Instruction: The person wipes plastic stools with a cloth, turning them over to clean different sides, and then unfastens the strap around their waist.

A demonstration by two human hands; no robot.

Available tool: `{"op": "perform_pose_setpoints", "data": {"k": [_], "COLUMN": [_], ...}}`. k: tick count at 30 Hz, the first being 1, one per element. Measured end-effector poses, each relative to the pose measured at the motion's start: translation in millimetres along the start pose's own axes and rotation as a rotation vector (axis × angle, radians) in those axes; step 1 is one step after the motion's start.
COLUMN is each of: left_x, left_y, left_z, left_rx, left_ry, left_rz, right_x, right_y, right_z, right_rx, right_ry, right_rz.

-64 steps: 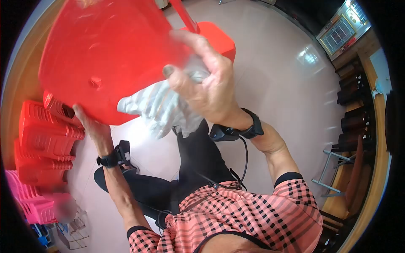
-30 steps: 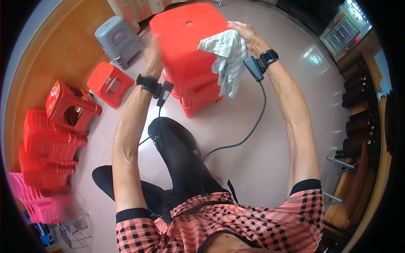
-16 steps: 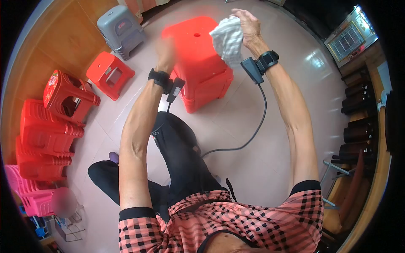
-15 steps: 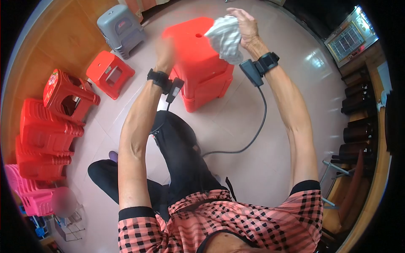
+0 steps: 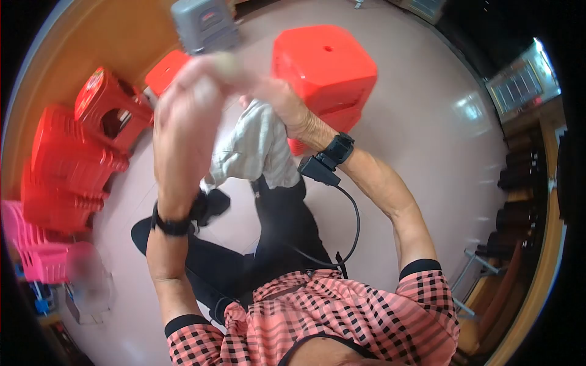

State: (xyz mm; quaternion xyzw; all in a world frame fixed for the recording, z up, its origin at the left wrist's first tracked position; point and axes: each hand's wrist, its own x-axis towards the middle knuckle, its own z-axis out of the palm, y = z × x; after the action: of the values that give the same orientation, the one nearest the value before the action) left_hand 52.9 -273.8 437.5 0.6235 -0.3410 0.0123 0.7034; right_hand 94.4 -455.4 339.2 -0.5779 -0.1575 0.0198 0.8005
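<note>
A pale grey-white cloth [image 5: 259, 143] hangs loosely in front of my legs, its folds spread downward. The fingers of my right hand [image 5: 274, 100] are closed on its upper part. My left hand [image 5: 195, 91] is raised close beside the right one, and motion smears its fingers, so whether it grips the cloth too is unclear. Just beyond the hands stands a stack of red plastic stools [image 5: 326, 67], with a small hole in the top seat. The cloth and my right hand cover part of the stack's lower left side.
Along the left wall stand a grey stool [image 5: 206, 27], a red stool [image 5: 163, 74], more stacked red stools [image 5: 58, 146] and pink plastic seats [image 5: 46, 259]. A cable [image 5: 358, 222] runs from my right wrist device. Dark items [image 5: 519, 183] line the right side.
Both hands have moved left and nearer to me, away from the stool stack. The bunched cloth has opened out and now hangs down. My left hand has come close to the right.
</note>
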Motion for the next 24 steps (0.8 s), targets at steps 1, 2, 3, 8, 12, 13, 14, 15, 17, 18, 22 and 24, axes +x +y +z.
{"op": "perform_pose_setpoints", "data": {"k": [1,2,3,8,12,13,14,15,17,18,22,24], "left_x": [-23,-38,-46,-79,-92,-95,-98,-102,-100,-96,-79,-81], "left_y": [34,52,66,67,86,87,88,87,79,74,43,33], "left_z": [9,14,16,51,24,17,11,15,14,8,-8,-2], "left_rx": [-0.115,-0.212,-0.326,-0.779,-0.922,-0.954,-0.985,-1.05,-1.073,-1.028,-0.959,-1.155], "left_ry": [-0.054,-0.151,-0.271,-0.364,-0.421,-0.447,-0.471,-0.407,-0.368,-0.394,-0.51,-0.57], "left_rz": [-0.029,0.0,0.076,0.55,0.483,0.444,0.405,0.407,0.441,0.476,0.527,0.41], "right_x": [8,15,22,44,45,45,44,42,41,40,33,31], "right_y": [4,8,16,60,89,98,106,113,125,132,150,164], "right_z": [14,28,41,106,139,144,147,147,143,140,127,113], "right_rx": [0.081,0.162,0.204,0.285,0.26,0.263,0.223,0.182,0.106,0.068,0.018,0.023], "right_ry": [0.007,0.023,-0.005,-0.033,-0.048,-0.045,-0.05,-0.051,-0.052,-0.054,0.007,0.028], "right_rz": [0.094,0.187,0.158,0.159,0.226,0.253,0.272,0.29,0.309,0.308,0.33,0.335]}}
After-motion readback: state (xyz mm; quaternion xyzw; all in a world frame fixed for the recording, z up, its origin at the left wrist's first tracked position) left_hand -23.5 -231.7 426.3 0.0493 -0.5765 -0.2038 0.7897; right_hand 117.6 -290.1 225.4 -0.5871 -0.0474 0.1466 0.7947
